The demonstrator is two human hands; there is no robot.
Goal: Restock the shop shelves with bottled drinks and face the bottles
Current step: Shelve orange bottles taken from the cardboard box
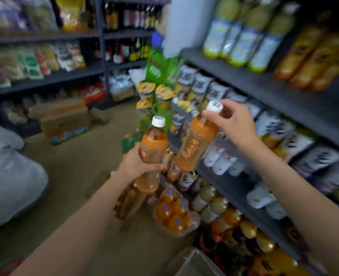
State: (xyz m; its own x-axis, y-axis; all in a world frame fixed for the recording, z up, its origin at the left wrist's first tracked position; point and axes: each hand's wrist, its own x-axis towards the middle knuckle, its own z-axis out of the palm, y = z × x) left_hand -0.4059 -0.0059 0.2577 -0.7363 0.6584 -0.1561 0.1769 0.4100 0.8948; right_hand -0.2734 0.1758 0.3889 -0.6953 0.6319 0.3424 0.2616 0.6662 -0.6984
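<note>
A shop aisle with a tan floor (75,176) runs between dark metal shelves (264,92) packed with drinks and snack bags. The left hand (134,164) grips an upright orange bottle (152,148) round its middle. The right hand (234,120) pinches a second, tilted orange bottle (196,144) just under its white cap, near the shelf's front edge. Cardboard boxes (63,118) sit on the floor, and shrink-wrapped packs of drinks (176,212) lie at the shelf's foot.

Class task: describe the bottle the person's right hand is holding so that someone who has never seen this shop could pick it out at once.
Start at the dark shelving filling the right side. In front of its middle tier, the right hand pinches the white cap of an orange drink bottle. Unlike the upright orange bottle the left hand grips round the middle, this one tilts, top toward the shelves.
</note>
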